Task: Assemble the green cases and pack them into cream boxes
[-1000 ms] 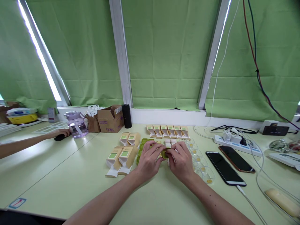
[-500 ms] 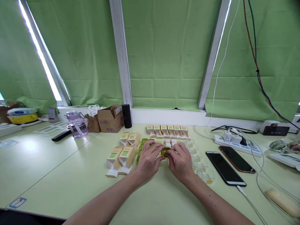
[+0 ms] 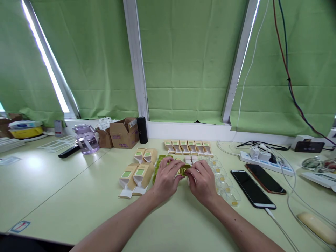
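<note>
Between my two hands is a small olive-green tray (image 3: 184, 170), held above the table. My left hand (image 3: 168, 176) pinches its left side, and my right hand (image 3: 201, 178) grips its right side. More green trays (image 3: 160, 160) lie behind and left of my left hand, partly hidden by it. Small white blocks (image 3: 191, 158) sit just beyond the held tray. Clear plastic covers with yellow dots (image 3: 228, 189) are spread to the right of my right hand. Open cream boxes (image 3: 143, 175) stand on the left, and a row of similar boxes (image 3: 188, 147) stands at the back.
To the right lie a white-edged phone (image 3: 252, 189), a second phone (image 3: 266, 178), a power strip (image 3: 266, 162) and loose cables. A purple bottle (image 3: 86, 139), a cardboard box (image 3: 124, 133) and a black cylinder (image 3: 142, 130) stand at the back left.
The green tray between my fingers has tilted slightly, so its shape looks more angular. Both hands stay in nearly the same place.
</note>
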Demonstrator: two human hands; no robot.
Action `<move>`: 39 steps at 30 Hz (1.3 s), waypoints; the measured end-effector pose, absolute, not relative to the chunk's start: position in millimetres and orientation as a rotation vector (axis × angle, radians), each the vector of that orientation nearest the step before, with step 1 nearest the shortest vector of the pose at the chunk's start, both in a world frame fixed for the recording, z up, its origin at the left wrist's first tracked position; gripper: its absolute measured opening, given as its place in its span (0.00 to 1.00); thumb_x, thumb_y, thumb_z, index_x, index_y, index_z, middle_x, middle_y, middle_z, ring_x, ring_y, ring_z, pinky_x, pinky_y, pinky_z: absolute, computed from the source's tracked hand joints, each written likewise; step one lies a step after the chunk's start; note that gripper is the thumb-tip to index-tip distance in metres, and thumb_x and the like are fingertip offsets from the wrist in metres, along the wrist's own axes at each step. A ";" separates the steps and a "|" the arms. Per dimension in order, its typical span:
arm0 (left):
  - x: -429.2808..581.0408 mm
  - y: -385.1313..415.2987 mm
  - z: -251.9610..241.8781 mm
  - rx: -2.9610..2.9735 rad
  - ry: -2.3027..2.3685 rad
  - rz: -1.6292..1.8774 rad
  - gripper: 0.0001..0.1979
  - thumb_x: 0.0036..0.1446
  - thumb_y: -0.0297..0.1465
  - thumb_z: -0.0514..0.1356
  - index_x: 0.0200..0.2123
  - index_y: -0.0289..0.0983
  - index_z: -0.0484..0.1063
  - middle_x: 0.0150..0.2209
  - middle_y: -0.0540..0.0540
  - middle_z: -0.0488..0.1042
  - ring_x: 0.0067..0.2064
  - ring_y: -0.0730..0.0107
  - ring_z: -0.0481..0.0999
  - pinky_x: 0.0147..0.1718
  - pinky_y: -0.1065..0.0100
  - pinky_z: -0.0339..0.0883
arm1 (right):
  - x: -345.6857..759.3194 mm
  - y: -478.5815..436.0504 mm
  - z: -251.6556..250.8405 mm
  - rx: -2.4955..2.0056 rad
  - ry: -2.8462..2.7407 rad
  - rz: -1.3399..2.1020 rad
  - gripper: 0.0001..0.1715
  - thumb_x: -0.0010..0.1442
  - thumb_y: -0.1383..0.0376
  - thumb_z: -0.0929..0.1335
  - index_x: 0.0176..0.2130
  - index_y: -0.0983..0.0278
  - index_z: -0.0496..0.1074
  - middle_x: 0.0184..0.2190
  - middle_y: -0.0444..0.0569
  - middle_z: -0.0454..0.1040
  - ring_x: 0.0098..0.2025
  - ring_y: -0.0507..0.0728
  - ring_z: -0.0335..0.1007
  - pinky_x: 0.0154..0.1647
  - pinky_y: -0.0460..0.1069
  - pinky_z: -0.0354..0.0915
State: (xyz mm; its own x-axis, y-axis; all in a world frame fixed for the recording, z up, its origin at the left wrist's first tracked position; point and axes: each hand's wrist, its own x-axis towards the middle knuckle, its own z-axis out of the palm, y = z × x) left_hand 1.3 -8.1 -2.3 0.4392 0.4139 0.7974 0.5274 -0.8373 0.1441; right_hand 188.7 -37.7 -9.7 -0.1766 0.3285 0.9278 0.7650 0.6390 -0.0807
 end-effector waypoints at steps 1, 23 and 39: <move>1.3 -8.1 -2.2 -2.557 -0.848 -1.361 0.20 0.64 0.25 0.63 0.58 0.41 0.76 0.52 0.41 0.81 0.56 0.48 0.72 0.56 0.46 0.70 | 188.7 -37.7 -9.8 -0.886 -1.765 -0.496 0.11 0.67 0.74 0.68 0.35 0.59 0.74 0.29 0.48 0.69 0.36 0.60 0.61 0.34 0.55 0.60; 0.8 -7.7 -2.5 -2.554 -0.852 -1.361 0.20 0.63 0.23 0.63 0.58 0.40 0.75 0.52 0.41 0.80 0.58 0.48 0.70 0.57 0.46 0.69 | 188.2 -37.8 -10.0 -0.875 -1.766 -0.522 0.12 0.67 0.74 0.67 0.35 0.59 0.73 0.29 0.48 0.68 0.36 0.60 0.60 0.34 0.55 0.60; 0.8 -6.8 -3.6 -2.510 -0.865 -1.349 0.22 0.62 0.22 0.65 0.58 0.40 0.76 0.53 0.41 0.81 0.58 0.47 0.71 0.57 0.47 0.69 | 187.0 -37.9 -12.4 -0.885 -1.755 -0.497 0.11 0.68 0.75 0.68 0.34 0.62 0.74 0.29 0.48 0.68 0.37 0.58 0.59 0.36 0.53 0.59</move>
